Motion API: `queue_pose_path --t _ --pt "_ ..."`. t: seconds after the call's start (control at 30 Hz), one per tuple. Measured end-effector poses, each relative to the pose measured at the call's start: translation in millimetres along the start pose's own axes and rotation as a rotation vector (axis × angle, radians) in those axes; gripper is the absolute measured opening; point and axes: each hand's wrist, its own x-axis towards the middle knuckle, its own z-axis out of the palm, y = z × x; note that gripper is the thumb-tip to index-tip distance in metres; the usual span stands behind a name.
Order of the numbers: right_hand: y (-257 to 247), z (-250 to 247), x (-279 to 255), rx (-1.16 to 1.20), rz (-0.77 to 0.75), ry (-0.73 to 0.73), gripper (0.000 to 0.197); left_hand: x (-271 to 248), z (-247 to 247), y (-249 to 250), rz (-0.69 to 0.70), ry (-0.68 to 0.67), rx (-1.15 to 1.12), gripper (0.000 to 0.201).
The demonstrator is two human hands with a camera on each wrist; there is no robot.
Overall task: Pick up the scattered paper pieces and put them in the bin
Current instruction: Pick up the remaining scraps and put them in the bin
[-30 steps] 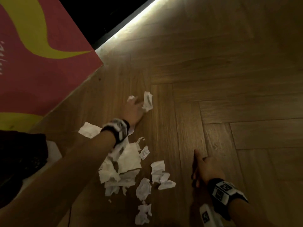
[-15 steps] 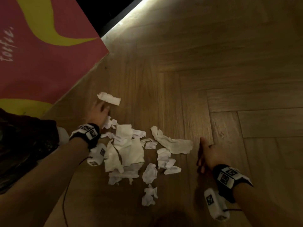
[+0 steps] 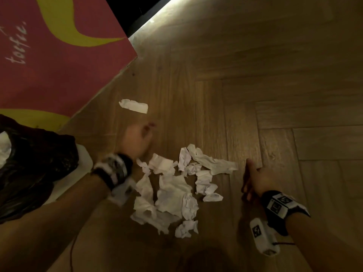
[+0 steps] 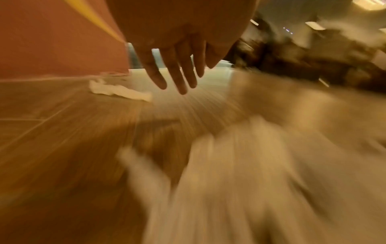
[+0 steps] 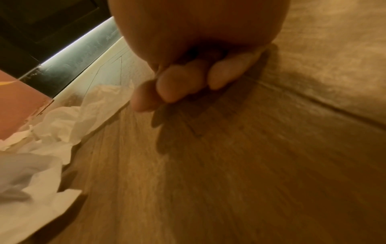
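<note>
Left hand empty, fingers straight, just short of stray strip beyond paper heap. Right hand loose, empty, beside heap. Could easily skip strip; bin left of heap.

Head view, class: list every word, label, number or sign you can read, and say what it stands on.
"toufle." or similar, white handwriting, letters uncertain: on the red and yellow panel.
Black-and-white square markers, no readable text: on the right wristband.
Left wristband markings: too blurred to read.
Paper pieces: no writing legible.
</note>
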Motion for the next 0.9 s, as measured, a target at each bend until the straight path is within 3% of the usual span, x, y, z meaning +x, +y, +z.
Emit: queue_pose_path --t 0.07,0.1,0.17,0.23,0.33,0.43,0.53,0.63,0.77,0.83,0.9 --pt "0 0 0 -0.006 -0.002 0.003 0.093 56 -12 -8 -0.011 0.195 0.065 0.027" --pt "-1 -1 -1 -0.013 0.004 0.001 0.093 80 -14 -15 -0.026 0.195 0.136 0.036" --pt "-2 -1 -2 -0.017 0.014 0.008 0.092 108 -12 -31 -0.11 0.043 0.285 0.057" --pt "-1 0 -1 -0.023 0.007 0.022 0.091 112 -4 -43 -0.166 -0.085 0.338 0.063" --pt "3 1 3 -0.033 0.011 0.025 0.092 76 6 -45 -0.11 -0.109 0.254 0.053" --pt "5 1 5 -0.059 0.013 0.017 0.092 8 9 -44 -0.017 -0.165 0.139 0.044" --pt "6 2 6 -0.068 -0.002 0.017 0.094 -58 12 -46 -0.023 -0.27 -0.136 0.037" --pt "7 4 7 -0.082 -0.003 0.028 0.094 -100 20 -35 -0.038 -0.308 -0.264 0.051" --pt "6 4 7 -0.082 0.009 0.033 0.094 -119 66 -16 0.229 -0.375 0.178 0.107" --pt "6 3 8 -0.063 0.011 0.031 0.093 -121 93 -11 0.349 -0.377 0.383 0.114" --pt "5 4 8 -0.04 0.013 0.036 0.091 -120 108 -14 0.435 -0.366 0.5 0.105"
